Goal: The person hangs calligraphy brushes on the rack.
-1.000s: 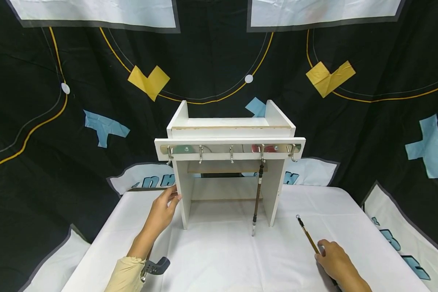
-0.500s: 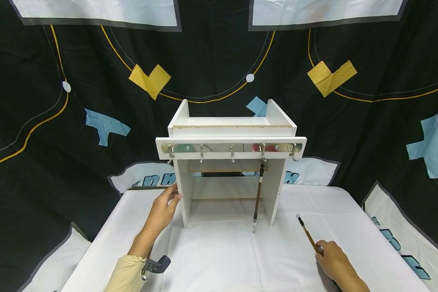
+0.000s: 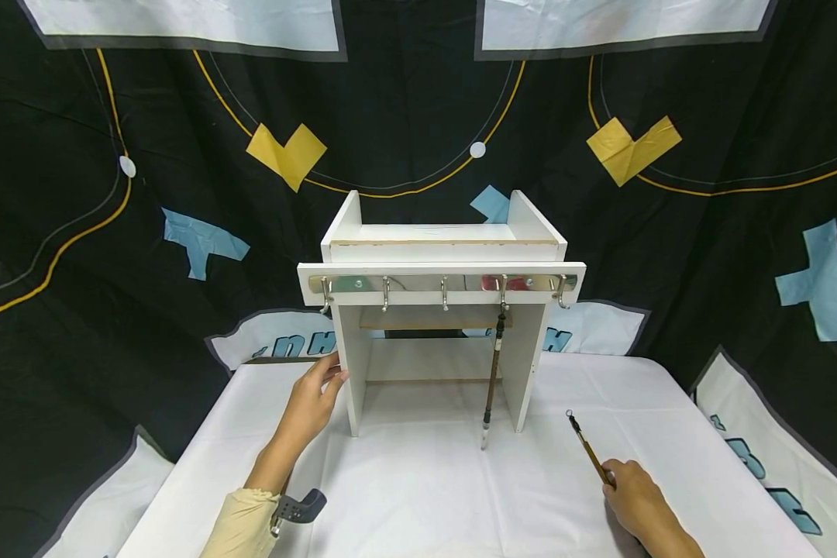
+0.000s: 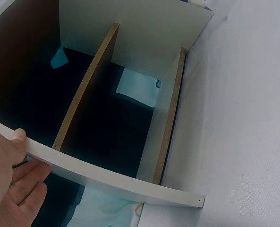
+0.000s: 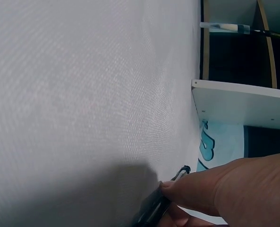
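Note:
My left hand (image 3: 314, 403) pinches the left side panel of a small white shelf unit (image 3: 352, 372), thumb on the front edge and fingers round the outer face, as the left wrist view shows. From a hook on the shelf's front rail (image 3: 418, 269) hangs a calligraphy brush (image 3: 493, 372), brown with a pale tip pointing down. A second brush (image 3: 586, 446), with a small loop at its far end, is held between the thumb and fingers of my right hand (image 3: 638, 496), low over the table's right side. The lower end of that brush is hidden by the hand.
Several metal hooks (image 3: 442, 294) line the rail. The shelf stands on a table with a white cloth (image 3: 418, 504). Behind it hangs a black curtain (image 3: 404, 101) with yellow tape (image 3: 286, 155) and blue tape (image 3: 205, 240).
The hanging brush sways very slightly at its tip. Both hands stay almost where they were, each with the same hold.

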A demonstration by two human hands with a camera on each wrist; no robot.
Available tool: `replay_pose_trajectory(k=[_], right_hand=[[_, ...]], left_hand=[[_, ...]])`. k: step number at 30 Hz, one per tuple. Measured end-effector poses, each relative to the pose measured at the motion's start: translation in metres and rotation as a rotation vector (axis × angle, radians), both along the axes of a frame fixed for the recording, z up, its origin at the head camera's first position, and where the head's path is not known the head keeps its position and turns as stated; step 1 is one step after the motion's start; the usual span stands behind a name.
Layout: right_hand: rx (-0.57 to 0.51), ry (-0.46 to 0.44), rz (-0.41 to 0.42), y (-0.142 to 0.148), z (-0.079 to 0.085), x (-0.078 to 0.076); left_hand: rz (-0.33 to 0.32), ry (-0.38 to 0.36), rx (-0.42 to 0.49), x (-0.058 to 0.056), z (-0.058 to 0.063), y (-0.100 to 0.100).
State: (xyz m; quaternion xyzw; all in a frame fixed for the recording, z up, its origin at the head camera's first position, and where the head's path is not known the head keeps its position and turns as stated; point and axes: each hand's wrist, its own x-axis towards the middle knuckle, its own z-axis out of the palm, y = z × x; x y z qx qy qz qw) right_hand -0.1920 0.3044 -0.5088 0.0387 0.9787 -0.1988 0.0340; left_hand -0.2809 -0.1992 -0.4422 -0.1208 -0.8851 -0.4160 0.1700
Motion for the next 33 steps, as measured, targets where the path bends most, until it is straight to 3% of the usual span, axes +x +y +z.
replay_pose_trajectory(k=[24, 33], right_hand=[[-0.058, -0.038, -0.049, 0.003, 0.003, -0.001], [-0.117, 0.076, 0.001, 0.001, 0.021, 0.006]], left_hand=[[0.003, -0.013, 0.001, 0.0, 0.0, 0.001], [0.003, -0.008, 0.006, -0.001, -0.001, 0.001]])
